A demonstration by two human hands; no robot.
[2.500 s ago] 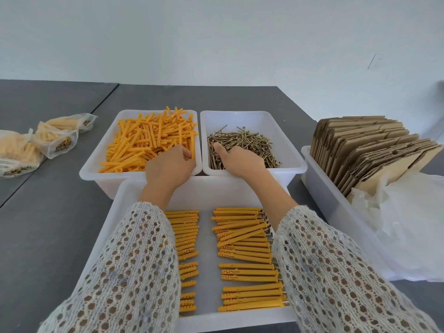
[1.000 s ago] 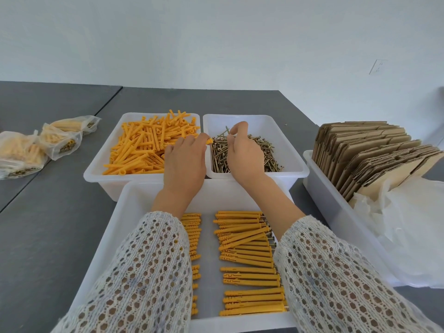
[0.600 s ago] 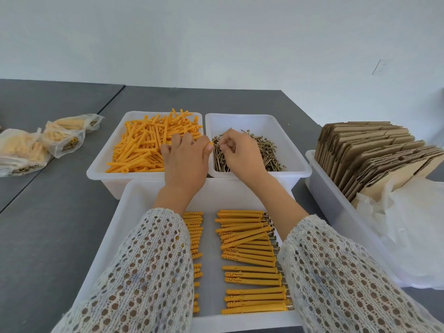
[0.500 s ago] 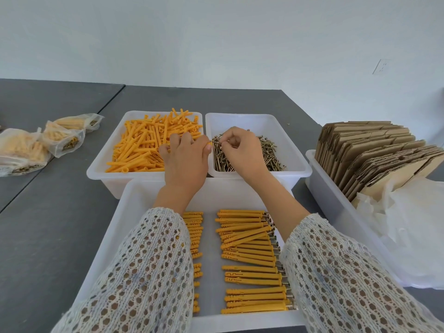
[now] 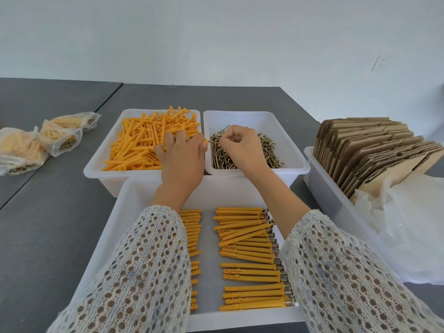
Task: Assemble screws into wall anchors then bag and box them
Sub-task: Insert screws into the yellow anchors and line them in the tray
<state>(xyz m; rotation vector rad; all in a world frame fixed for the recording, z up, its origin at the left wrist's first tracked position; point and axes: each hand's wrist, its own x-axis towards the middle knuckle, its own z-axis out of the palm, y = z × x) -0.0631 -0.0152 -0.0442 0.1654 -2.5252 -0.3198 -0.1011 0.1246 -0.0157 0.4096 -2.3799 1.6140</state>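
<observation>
**Hands meet over the two far bins**

The left hand (image 5: pixel 182 159) curls round an orange plastic wall anchor (image 5: pixel 205 142), only its end showing. The right hand (image 5: pixel 240 146) pinches a slim brass-coloured screw (image 5: pixel 214 142) whose tip touches that end. Below them sit a white bin of loose orange anchors (image 5: pixel 144 143) and, right of it, a white bin of screws (image 5: pixel 269 123). Assembled anchors (image 5: pixel 245 248) lie in rows in the near white tray (image 5: pixel 134 212). Everything rests on a dark grey counter (image 5: pixel 48 212) against a plain white wall (image 5: pixel 216 37).
</observation>
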